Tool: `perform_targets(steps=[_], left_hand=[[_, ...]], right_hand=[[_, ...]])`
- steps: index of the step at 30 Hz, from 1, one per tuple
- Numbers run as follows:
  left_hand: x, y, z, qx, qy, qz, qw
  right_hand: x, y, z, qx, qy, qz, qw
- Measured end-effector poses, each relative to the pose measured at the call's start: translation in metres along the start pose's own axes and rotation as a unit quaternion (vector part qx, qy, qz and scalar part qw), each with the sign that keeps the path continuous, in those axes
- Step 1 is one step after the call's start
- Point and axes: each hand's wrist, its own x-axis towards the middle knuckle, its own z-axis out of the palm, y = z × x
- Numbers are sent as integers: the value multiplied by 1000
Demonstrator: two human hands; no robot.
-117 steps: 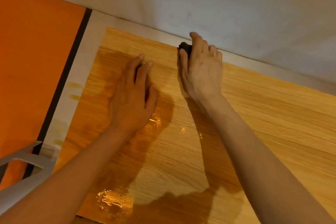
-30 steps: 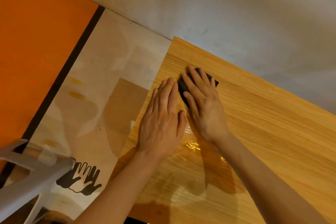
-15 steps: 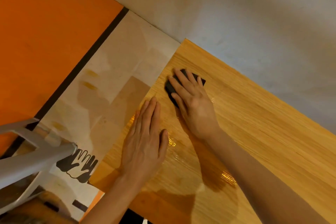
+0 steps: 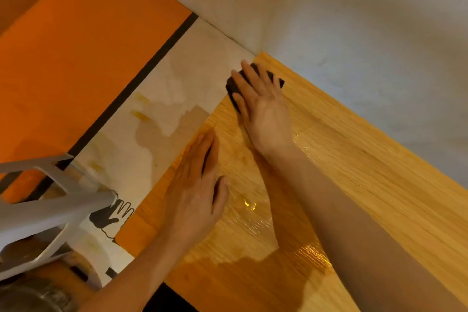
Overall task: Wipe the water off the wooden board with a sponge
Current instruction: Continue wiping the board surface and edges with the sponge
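The wooden board (image 4: 367, 164) lies slanted across the right of the head view, with shiny wet patches near its middle and lower part. My right hand (image 4: 263, 106) presses flat on a dark sponge (image 4: 231, 87) at the board's far left corner; only the sponge's edges show around my fingers. My left hand (image 4: 197, 190) lies flat, palm down, fingers together, on the board's left edge, nearer to me and holding nothing.
A pale mat (image 4: 177, 99) with a black hand-outline print (image 4: 111, 215) lies left of the board, beside an orange surface (image 4: 76, 58) with a black stripe. A grey metal frame (image 4: 50, 205) stands at the lower left. A white wall (image 4: 354, 20) borders the board's far side.
My right hand has slid the sponge toward the board's far left corner. My left hand has moved back along the left edge, away from the right hand.
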Motion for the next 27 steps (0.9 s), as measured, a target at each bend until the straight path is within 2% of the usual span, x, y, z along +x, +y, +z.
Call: perform_targets(steps=[2, 5, 8, 10, 14, 19, 21, 23, 25, 27], left_hand=[[0, 0, 0, -19, 9, 8, 1000], [0, 0, 2, -37, 17, 11, 999], [0, -1, 3, -42, 7, 9, 999], [1, -2, 3, -38, 5, 8, 999], [0, -3, 4, -44, 4, 9, 999], [0, -4, 6, -48, 26, 6, 998], [0, -4, 7, -48, 41, 16, 998], [-1, -4, 7, -44, 43, 17, 998], [-1, -4, 7, -43, 43, 13, 998], [-2, -4, 7, -41, 42, 8, 998]], right_hand=[[19, 11, -5, -6, 1, 32, 999], [-3, 33, -20, -35, 0, 41, 999], [-35, 55, -39, -64, 26, 109, 992], [-25, 56, -40, -57, 31, 134, 989], [44, 45, -38, 59, -30, 132, 989], [89, 50, -41, 230, -114, 165, 952], [89, 51, -38, 275, -75, 130, 950], [83, 50, -32, 264, -15, 49, 963], [77, 53, -25, 206, -5, -47, 978], [74, 60, -20, 114, -31, -137, 984]])
